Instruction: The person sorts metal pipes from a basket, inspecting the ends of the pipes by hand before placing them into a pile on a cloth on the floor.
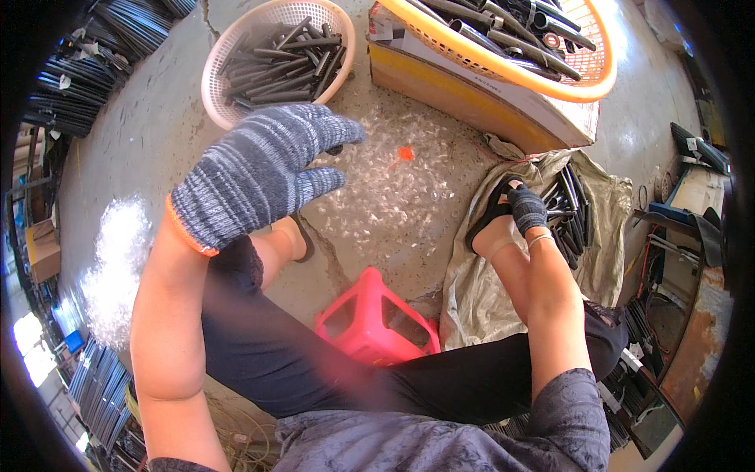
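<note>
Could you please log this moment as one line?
left hand: open, raised near white basket | right hand: on black tubes, grip unclear

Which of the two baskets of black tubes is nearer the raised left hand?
The white basket, just beyond the left hand; the orange basket sits farther right on a box.

- A small workshop, with work done low on a bare, cracked concrete floor [409,228].
- Baskets, one white [277,59] and one orange [503,47], hold dark tubes.
- More tubes lie in bundles [86,86] along the left edge.
- Pale shavings [118,259] litter the floor.
- A pink stool [377,318] and a sack [598,259] lie among the work.
</note>
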{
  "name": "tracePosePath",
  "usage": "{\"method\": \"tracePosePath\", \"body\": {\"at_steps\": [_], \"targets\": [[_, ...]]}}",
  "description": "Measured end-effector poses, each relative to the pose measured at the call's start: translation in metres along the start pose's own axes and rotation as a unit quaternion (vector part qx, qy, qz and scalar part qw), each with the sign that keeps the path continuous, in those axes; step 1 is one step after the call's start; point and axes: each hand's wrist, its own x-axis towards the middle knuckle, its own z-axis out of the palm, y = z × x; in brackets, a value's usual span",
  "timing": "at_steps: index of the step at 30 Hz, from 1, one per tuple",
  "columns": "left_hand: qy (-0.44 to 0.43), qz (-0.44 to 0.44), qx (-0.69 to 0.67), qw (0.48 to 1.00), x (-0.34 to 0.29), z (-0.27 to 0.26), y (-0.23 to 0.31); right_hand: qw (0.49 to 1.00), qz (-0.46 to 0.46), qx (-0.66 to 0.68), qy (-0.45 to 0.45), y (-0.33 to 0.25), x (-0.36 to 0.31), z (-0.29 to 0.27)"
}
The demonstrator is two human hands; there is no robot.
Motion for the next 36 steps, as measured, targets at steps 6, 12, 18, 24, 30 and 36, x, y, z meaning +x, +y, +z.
{"method": "tracePosePath", "body": {"at_steps": [6,12,18,24,30,36], "targets": [[-0.015,-0.007,-0.005,1.0,0.002,-0.001,0.005,0.995,0.044,0.049,0.073,0.013,0.009,0.022],[-0.016,-0.01,0.006,1.0,0.002,-0.002,0.004,0.998,0.02,0.047,0.049,0.01,0.004,0.019],[-0.004,0.017,0.025,1.0,0.003,-0.001,0.004,0.991,-0.063,-0.011,0.121,0.029,0.011,0.031],[-0.022,-0.011,0.021,0.999,0.0,-0.003,0.004,0.996,-0.034,-0.002,0.081,0.008,0.009,0.022],[-0.01,-0.002,-0.006,1.0,0.0,-0.002,0.002,0.995,-0.035,0.0,0.093,0.016,0.002,0.025],[-0.014,-0.006,0.035,0.999,0.001,0.0,0.0,0.995,-0.029,-0.029,0.086,0.014,0.003,0.023]]}}
